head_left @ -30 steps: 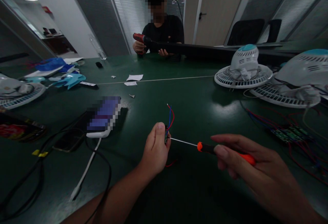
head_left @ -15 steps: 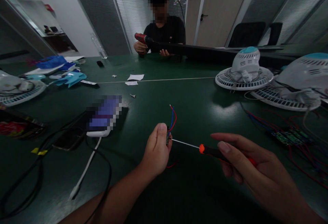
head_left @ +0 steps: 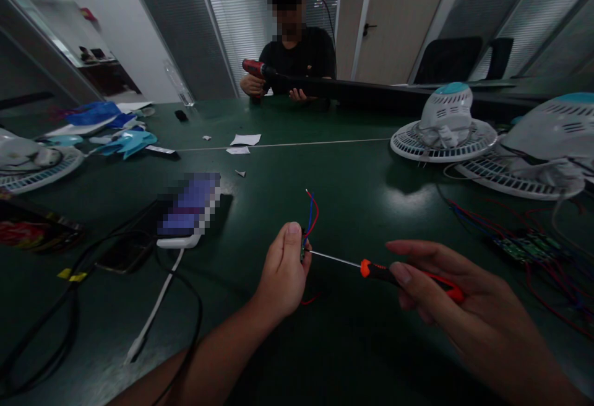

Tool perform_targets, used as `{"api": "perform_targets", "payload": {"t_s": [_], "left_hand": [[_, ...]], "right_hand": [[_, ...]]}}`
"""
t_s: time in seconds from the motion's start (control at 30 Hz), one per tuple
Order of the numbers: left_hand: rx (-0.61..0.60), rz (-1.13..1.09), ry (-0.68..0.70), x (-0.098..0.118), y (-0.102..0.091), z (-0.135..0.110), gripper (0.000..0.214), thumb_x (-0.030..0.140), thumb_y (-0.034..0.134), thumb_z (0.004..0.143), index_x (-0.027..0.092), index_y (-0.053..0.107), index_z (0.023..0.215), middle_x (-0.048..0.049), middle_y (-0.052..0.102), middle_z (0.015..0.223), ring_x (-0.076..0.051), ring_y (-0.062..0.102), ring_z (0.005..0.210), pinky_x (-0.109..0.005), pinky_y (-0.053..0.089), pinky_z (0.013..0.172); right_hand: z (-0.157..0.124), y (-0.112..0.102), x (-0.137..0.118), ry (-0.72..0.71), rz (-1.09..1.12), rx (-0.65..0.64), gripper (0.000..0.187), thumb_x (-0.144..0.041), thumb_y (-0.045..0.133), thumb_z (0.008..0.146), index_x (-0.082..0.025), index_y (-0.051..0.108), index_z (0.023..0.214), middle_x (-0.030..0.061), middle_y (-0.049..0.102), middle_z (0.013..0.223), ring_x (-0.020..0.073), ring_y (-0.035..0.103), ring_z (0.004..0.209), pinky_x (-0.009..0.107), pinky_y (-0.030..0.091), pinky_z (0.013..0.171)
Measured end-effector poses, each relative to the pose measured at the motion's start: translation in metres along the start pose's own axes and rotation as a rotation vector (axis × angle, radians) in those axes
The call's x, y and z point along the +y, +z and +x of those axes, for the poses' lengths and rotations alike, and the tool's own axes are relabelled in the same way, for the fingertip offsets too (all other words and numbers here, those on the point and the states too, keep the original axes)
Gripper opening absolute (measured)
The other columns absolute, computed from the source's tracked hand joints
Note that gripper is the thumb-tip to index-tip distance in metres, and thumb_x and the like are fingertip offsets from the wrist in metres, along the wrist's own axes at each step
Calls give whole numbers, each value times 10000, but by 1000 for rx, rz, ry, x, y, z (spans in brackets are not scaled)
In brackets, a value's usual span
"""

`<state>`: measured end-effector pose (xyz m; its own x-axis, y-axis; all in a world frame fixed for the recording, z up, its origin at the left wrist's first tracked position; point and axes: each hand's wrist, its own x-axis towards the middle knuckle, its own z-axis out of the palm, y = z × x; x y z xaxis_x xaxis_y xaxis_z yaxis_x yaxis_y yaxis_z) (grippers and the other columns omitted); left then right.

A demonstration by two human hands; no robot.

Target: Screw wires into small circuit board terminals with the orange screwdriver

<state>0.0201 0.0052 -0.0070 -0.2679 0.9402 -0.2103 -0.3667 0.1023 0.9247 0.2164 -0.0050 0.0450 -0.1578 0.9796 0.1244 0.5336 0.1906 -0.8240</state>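
My left hand [head_left: 282, 273] is closed around a small circuit board [head_left: 302, 250], held on edge just above the green table. Red and blue wires [head_left: 311, 211] stick up from the board, and a red wire curls out below my fist. My right hand [head_left: 452, 294] grips an orange-handled screwdriver [head_left: 408, 276]. Its thin metal shaft [head_left: 331, 258] runs left, and the tip touches the board at my left thumb.
A phone [head_left: 188, 208] on a white power bank with cables lies to the left. White fan parts [head_left: 443, 124] and wired circuit boards [head_left: 524, 246] sit at the right. Blue fan blades [head_left: 123, 142] lie far left. Across the table [head_left: 352, 171] a person holds a red power drill [head_left: 253, 69].
Almost nothing has moved. My right hand has shifted slightly on the screwdriver handle, while the tip stays on the board in my left hand.
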Motion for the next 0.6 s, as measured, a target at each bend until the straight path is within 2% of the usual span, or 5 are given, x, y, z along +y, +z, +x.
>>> {"api": "perform_targets", "payload": {"t_s": [0.3, 0.4, 0.47, 0.6], "left_hand": [[8, 4, 6, 1, 1, 0, 422, 584, 618, 763, 193, 487, 673, 56, 470, 587, -60, 410, 465, -153, 353, 417], [9, -37, -7, 0, 2, 0, 428, 588, 646, 734, 193, 492, 677, 61, 471, 598, -59, 426, 485, -146, 377, 441], [3, -59, -4, -1, 2, 0, 432, 586, 659, 724, 190, 497, 672, 59, 471, 611, -61, 445, 515, -141, 395, 462], [-4, -55, 7, -2, 1, 0, 437, 590, 653, 728, 185, 505, 664, 55, 469, 621, -66, 452, 541, -136, 402, 472]], "right_hand": [[0, 0, 1, 103, 63, 39, 336, -496, 679, 721, -220, 701, 911, 36, 718, 613, 185, 671, 509, 241, 537, 429], [0, 0, 2, 102, 47, 72, 358, -518, 683, 715, -217, 706, 907, 32, 708, 598, 172, 646, 476, 236, 523, 409], [-2, 0, 4, 72, 38, 56, 385, -547, 630, 766, -207, 707, 930, 32, 698, 591, 159, 625, 462, 233, 512, 405], [-7, 0, 8, 53, 53, 5, 520, -581, 380, 914, -186, 699, 1023, 29, 659, 537, 153, 589, 427, 236, 470, 369]]}}
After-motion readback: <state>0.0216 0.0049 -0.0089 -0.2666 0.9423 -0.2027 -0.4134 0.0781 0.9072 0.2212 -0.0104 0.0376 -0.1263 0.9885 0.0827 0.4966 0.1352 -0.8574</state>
